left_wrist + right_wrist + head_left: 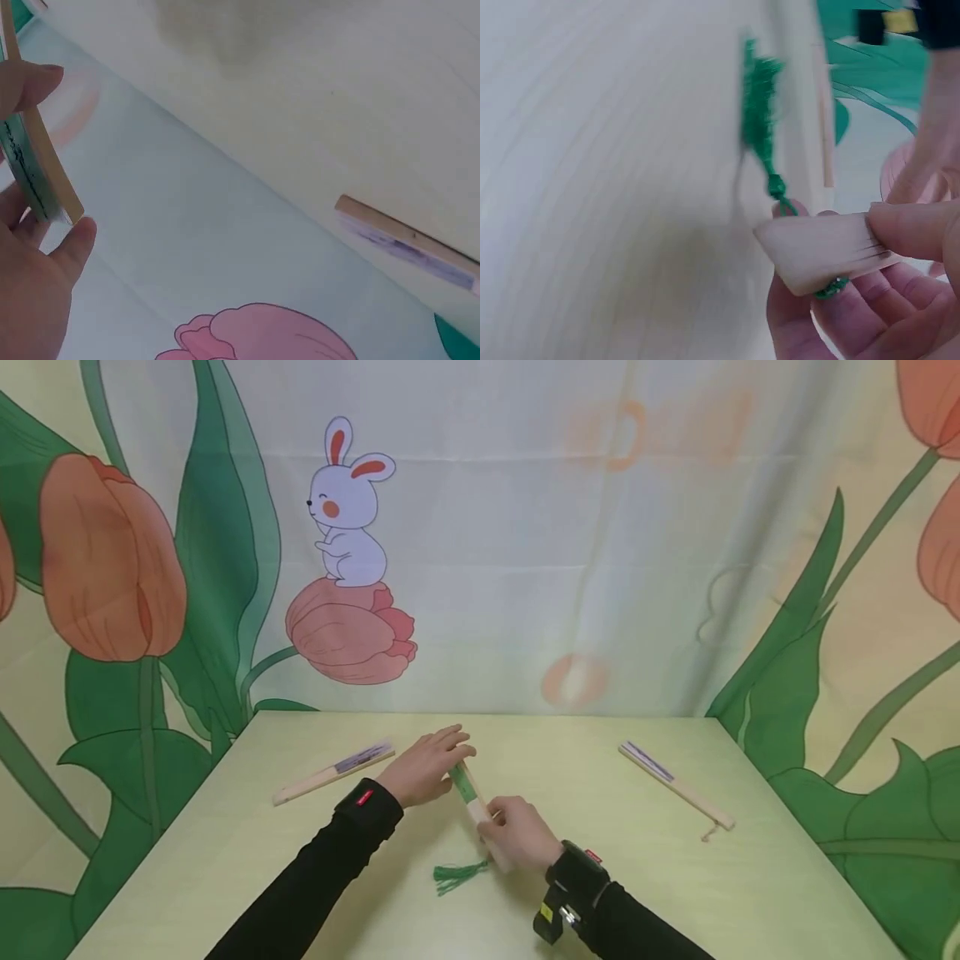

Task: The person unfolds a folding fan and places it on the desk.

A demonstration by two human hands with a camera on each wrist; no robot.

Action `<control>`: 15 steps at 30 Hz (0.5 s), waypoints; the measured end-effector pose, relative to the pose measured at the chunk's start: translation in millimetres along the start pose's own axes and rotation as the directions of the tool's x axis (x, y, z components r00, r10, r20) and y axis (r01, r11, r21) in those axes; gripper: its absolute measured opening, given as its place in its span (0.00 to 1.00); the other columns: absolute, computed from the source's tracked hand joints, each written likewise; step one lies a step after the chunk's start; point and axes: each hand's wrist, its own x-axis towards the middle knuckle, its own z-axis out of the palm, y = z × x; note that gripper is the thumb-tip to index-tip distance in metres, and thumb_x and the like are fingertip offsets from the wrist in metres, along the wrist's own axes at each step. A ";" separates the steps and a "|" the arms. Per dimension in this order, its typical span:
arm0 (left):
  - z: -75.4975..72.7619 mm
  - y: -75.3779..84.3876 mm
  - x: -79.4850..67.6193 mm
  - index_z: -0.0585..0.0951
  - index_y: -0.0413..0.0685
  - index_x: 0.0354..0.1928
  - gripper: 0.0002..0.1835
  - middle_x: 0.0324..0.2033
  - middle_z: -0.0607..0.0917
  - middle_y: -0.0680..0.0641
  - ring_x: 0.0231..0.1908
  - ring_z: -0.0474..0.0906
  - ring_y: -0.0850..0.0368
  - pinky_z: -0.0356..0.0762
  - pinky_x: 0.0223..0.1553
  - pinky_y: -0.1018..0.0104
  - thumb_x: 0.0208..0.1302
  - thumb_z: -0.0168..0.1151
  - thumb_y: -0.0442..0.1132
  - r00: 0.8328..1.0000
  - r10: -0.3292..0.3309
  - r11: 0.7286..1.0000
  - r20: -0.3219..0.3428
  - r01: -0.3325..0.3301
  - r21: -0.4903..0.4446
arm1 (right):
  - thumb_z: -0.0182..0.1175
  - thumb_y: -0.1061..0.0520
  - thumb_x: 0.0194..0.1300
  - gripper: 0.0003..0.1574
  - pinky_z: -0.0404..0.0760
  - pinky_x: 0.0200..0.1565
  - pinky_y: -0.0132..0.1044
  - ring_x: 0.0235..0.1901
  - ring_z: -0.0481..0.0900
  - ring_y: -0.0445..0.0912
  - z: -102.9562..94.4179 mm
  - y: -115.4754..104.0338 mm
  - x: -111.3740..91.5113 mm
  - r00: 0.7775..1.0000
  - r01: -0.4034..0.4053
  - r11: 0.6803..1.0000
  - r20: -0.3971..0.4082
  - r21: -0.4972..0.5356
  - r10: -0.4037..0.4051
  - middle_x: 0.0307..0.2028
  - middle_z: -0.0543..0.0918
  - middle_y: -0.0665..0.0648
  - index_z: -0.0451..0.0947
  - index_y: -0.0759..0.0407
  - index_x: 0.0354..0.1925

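A folded fan (467, 787) with a green leaf and pale wooden ribs is held at a slant over the table between both hands. My right hand (527, 833) grips its handle end, thumb on top and fingers beneath, as the right wrist view shows. From that end hangs a green tassel (759, 105) on a knotted cord. My left hand (426, 768) is at the fan's far end, thumb by the tip and fingers around behind it. In the left wrist view the green side of the fan (31, 176) shows, partly covered by fingers.
A second folded fan (333, 774) with a purplish leaf lies at the left of the pale yellow table (585, 902). Another folded fan (675, 783), with a short cord, lies at the right. A curtain (495, 543) printed with tulips and a rabbit hangs behind.
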 end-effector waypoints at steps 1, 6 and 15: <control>0.9 0.9 1.4 0.74 0.48 0.62 0.32 0.66 0.69 0.40 0.70 0.57 0.44 0.61 0.67 0.49 0.54 0.73 0.32 1.000 -0.017 1.000 -0.010 0.016 -0.011 | 0.60 0.61 0.68 0.07 0.81 0.26 0.39 0.25 0.82 0.48 -1.2 -0.1 0.1 1.000 -0.023 0.999 0.008 0.039 0.023 0.29 0.82 0.57 0.76 0.66 0.40; 10.6 5.5 6.9 0.67 0.46 0.69 0.38 0.71 0.62 0.37 0.70 0.58 0.44 0.62 0.66 0.50 0.56 0.73 0.33 0.989 -0.123 0.990 -0.085 0.116 -0.083 | 0.58 0.62 0.69 0.09 0.83 0.29 0.39 0.28 0.84 0.50 -6.2 4.3 3.8 0.995 -0.097 0.974 0.025 0.203 0.094 0.31 0.83 0.62 0.74 0.69 0.42; 32.7 20.3 18.6 0.61 0.45 0.72 0.38 0.69 0.62 0.37 0.65 0.65 0.40 0.75 0.54 0.46 0.65 0.66 0.44 0.905 -0.419 0.869 -0.068 0.379 -0.318 | 0.55 0.62 0.71 0.10 0.84 0.29 0.41 0.28 0.85 0.53 -12.0 10.2 15.2 0.991 -0.122 0.952 -0.018 0.281 0.132 0.33 0.84 0.65 0.71 0.71 0.43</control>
